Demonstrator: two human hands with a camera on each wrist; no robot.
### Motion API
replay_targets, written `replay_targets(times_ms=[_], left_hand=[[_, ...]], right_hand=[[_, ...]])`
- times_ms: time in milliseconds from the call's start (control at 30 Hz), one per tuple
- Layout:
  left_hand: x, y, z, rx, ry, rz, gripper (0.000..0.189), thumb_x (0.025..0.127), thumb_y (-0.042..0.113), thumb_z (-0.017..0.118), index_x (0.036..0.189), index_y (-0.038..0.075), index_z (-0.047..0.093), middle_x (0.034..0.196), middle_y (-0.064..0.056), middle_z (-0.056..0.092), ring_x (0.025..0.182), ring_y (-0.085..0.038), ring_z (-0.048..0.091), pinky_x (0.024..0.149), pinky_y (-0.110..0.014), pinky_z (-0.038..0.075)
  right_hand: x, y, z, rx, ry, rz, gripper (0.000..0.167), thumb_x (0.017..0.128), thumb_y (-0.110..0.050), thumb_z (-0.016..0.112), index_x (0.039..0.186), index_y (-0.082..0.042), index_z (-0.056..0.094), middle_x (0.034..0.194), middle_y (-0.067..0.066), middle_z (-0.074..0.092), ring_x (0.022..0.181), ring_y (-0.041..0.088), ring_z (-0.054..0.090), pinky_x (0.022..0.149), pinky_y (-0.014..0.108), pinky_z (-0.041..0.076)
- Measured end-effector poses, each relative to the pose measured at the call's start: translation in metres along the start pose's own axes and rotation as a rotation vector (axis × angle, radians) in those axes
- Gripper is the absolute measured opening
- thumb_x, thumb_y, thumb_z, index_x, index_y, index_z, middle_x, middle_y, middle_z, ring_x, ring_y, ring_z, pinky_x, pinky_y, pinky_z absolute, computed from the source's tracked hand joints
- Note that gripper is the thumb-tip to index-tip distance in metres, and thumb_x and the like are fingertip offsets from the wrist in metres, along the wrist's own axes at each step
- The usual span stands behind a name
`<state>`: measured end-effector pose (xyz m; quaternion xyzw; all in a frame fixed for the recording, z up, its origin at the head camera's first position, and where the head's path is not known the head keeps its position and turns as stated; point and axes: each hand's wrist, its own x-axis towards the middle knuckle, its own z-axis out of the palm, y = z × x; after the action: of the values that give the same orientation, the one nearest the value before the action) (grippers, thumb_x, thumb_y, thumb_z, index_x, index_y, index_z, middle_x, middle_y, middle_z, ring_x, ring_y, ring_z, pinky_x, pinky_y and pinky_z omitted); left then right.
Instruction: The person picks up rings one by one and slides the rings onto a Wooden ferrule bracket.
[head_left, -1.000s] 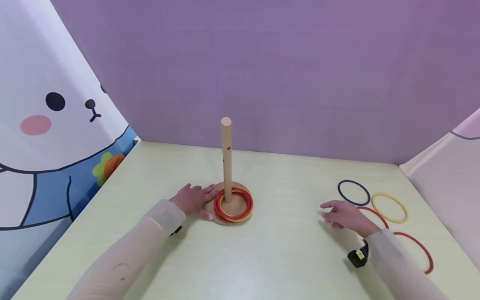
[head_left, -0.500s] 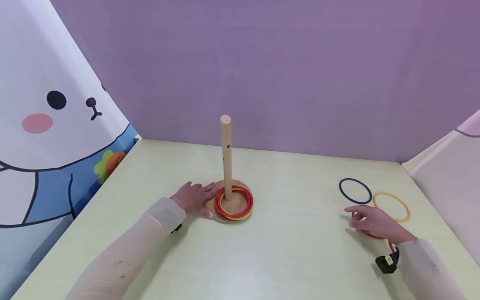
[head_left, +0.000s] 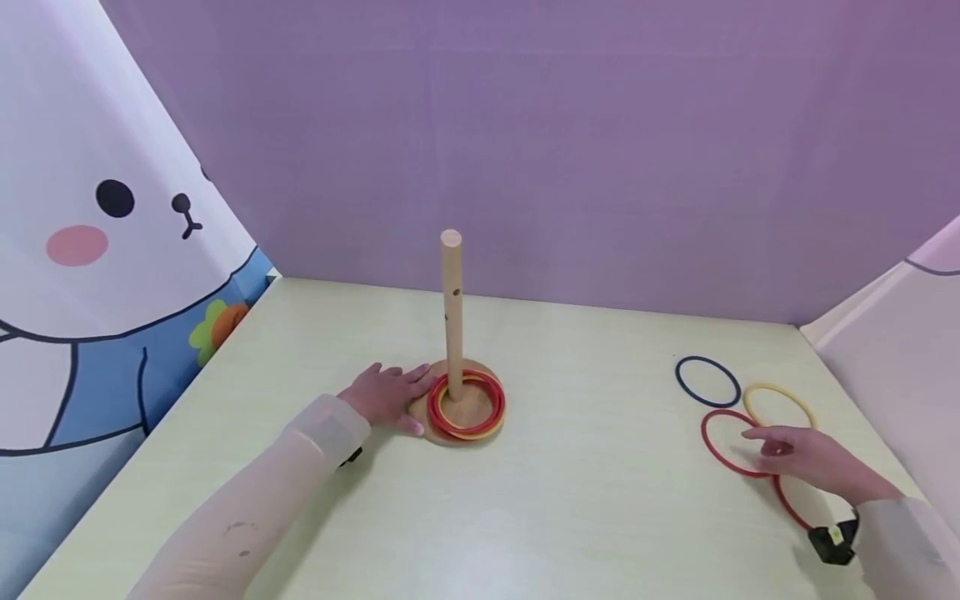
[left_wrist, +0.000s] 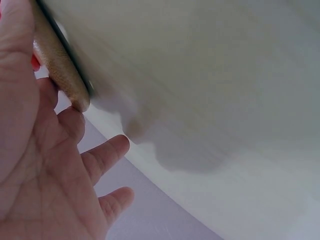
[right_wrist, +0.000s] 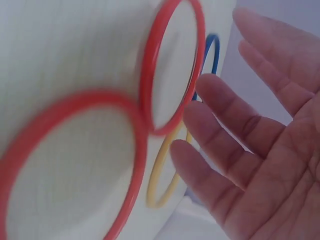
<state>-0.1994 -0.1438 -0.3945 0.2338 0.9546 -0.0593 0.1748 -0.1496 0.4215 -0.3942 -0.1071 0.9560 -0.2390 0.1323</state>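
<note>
A wooden peg stands upright on a round wooden base. Red and yellow rings lie stacked round its foot. My left hand rests against the left side of the base, index finger and thumb spread along its edge. The left wrist view shows the base's rim at my fingers. On the right, my right hand hovers over two red rings, partly covering the upper red ring and the lower red ring. Its fingers are extended and hold nothing.
A blue ring and a yellow ring lie flat beyond my right hand. The pale table meets a purple wall at the back. A bear-print panel borders the left side, a white panel the right.
My right hand has moved right, from left of the rings to over the red ones, uncovering the upper red ring's left side. The left hand stays at the base.
</note>
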Motion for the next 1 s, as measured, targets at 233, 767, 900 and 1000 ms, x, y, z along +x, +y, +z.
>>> replay_targets(times_ms=[233, 767, 900, 1000], left_hand=[[-0.002, 0.001, 0.002, -0.017, -0.014, -0.004, 0.087, 0.082, 0.055, 0.067, 0.152, 0.017, 0.029, 0.156, -0.005, 0.027, 0.131, -0.039, 0.04, 0.107, -0.059, 0.027], [0.0, 0.0, 0.002, -0.002, -0.006, -0.008, 0.088, 0.082, 0.055, 0.067, 0.152, 0.018, 0.029, 0.156, -0.004, 0.027, 0.131, -0.039, 0.04, 0.107, -0.059, 0.027], [-0.001, 0.0, 0.001, 0.001, -0.001, -0.005, 0.088, 0.082, 0.055, 0.067, 0.152, 0.018, 0.029, 0.156, -0.004, 0.027, 0.131, -0.038, 0.041, 0.107, -0.059, 0.027], [-0.002, 0.0, 0.0, -0.003, -0.002, -0.004, 0.087, 0.082, 0.054, 0.067, 0.152, 0.017, 0.029, 0.156, -0.005, 0.027, 0.131, -0.039, 0.041, 0.107, -0.059, 0.027]], right_hand=[[-0.013, 0.023, -0.001, -0.067, 0.094, -0.003, 0.037, 0.083, -0.012, 0.073, 0.11, 0.01, 0.063, 0.088, 0.004, 0.063, 0.073, -0.002, 0.05, 0.061, 0.025, 0.046], [-0.016, 0.044, 0.006, -0.245, 0.3, -0.056, 0.025, 0.072, -0.003, 0.076, 0.094, 0.006, 0.07, 0.086, 0.022, 0.067, 0.081, 0.042, 0.062, 0.067, 0.046, 0.05], [-0.016, 0.043, 0.005, -0.233, 0.239, -0.006, 0.023, 0.076, -0.004, 0.073, 0.096, 0.007, 0.069, 0.087, 0.024, 0.066, 0.084, 0.045, 0.061, 0.071, 0.052, 0.049], [-0.016, 0.042, 0.006, -0.236, 0.204, 0.014, 0.023, 0.078, -0.006, 0.073, 0.097, 0.007, 0.068, 0.087, 0.022, 0.066, 0.083, 0.042, 0.061, 0.071, 0.051, 0.048]])
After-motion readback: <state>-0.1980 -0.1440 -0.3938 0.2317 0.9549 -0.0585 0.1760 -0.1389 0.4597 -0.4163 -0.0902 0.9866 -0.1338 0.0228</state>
